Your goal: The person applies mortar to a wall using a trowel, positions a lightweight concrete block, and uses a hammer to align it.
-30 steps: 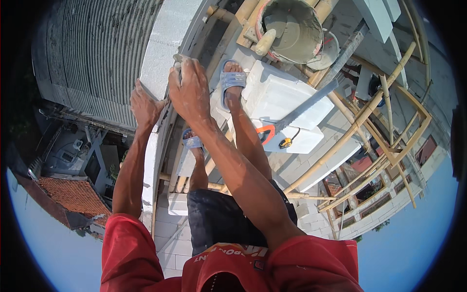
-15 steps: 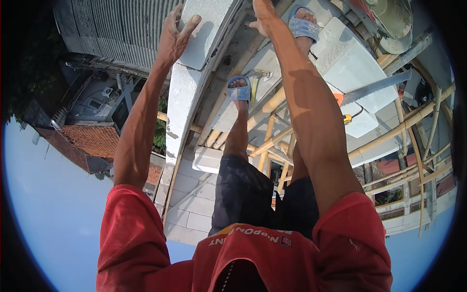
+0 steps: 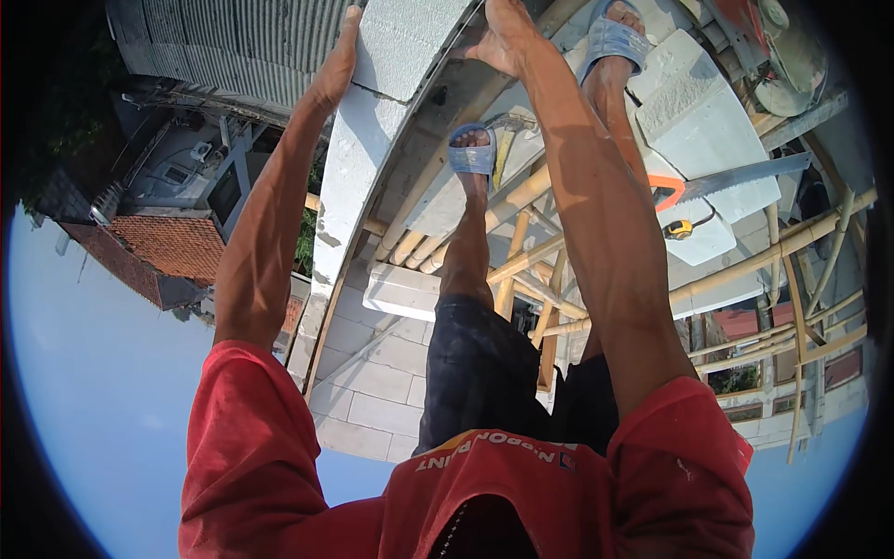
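Observation:
A white lightweight concrete block [image 3: 410, 42] lies on top of a narrow pale wall [image 3: 349, 177], running out at the upper edge. My left hand [image 3: 338, 63] presses along the block's left side, its fingers nearly straight. On the other side, my right hand [image 3: 507, 39] reaches its thumb to the block's right edge; its fingertips are cut off by the picture's top. The block sits between both hands. Right of my right forearm lie a handsaw [image 3: 745, 177] with an orange handle and a yellow-black tape measure [image 3: 684, 227] on white blocks.
My feet in blue sandals [image 3: 472, 154] stand on boards over a bamboo scaffold [image 3: 792, 242]. A hammer [image 3: 504, 154] lies by one foot. More white blocks [image 3: 708, 121] are stacked at the right. Beyond the wall are a corrugated roof [image 3: 223, 56] and tiled roofs [image 3: 168, 247] far below.
My left hand has gone from spread fingers to lying along the block's side. My right hand has come closer to the block's right edge. The view has shifted slightly.

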A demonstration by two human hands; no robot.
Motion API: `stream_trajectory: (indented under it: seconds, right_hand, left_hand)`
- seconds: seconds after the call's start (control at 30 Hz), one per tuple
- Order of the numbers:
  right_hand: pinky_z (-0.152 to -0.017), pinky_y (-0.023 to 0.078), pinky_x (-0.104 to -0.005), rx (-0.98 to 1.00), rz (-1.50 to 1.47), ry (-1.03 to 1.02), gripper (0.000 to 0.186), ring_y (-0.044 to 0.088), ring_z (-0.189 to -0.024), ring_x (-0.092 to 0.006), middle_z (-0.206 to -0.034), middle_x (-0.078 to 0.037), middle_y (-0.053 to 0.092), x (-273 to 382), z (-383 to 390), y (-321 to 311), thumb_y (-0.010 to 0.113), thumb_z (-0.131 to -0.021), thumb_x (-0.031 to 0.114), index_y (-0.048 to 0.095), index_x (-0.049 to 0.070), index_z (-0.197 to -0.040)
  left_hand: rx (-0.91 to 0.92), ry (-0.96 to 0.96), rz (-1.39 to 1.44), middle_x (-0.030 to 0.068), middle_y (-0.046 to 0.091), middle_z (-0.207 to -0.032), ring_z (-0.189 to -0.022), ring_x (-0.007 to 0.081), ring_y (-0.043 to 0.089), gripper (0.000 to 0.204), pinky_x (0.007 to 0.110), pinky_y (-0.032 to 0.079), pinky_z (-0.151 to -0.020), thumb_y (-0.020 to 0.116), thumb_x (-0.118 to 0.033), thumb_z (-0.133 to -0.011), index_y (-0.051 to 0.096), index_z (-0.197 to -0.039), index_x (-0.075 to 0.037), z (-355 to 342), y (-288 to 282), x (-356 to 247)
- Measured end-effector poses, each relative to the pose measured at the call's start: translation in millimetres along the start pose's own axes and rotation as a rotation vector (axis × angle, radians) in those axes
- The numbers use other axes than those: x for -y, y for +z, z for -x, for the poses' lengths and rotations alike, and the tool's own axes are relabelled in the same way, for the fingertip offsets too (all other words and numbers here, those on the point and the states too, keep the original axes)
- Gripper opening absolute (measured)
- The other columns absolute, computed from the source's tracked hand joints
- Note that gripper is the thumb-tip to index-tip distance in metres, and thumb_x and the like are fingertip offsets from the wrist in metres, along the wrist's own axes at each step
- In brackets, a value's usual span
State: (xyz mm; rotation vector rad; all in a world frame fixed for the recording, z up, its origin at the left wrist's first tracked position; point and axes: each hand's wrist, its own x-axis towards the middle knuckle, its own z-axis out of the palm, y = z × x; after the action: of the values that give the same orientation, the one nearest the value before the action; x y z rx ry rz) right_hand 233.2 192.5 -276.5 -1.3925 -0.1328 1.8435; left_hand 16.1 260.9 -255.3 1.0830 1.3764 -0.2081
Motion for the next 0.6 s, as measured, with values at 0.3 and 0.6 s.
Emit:
stream_trajectory:
  seconds: [0.3,0.6]
  right_hand:
    - [-0.101,0.046,-0.0481,0.04,-0.025,0.011,0.068,0.048,-0.131,-0.0356,-0.141,-0.023,0.051,12.0,5.5,-6.8,0.043,-0.1,0.053,0.042,0.005,-0.148]
    - [-0.083,0.055,-0.0396,-0.755,-0.019,0.247,0.059,0.069,-0.098,-0.0315,-0.119,-0.02,0.066,-188.8,2.5,-79.4,0.051,-0.098,0.043,0.047,0.004,-0.142]
  left_hand:
    - [0.017,0.084,-0.108,0.021,0.013,-0.164,-0.15,0.0347,0.018,0.104,0.044,0.015,-0.122,0.022,-0.079,-0.094,0.005,-0.159,0.0,-1.2,6.0,2.8]
    - [-0.069,0.18,-0.101,0.0227,0.018,-0.163,-0.151,0.0323,0.018,0.097,0.039,0.011,-0.123,0.013,-0.073,-0.098,0.012,-0.157,0.003,5.0,7.0,9.6]
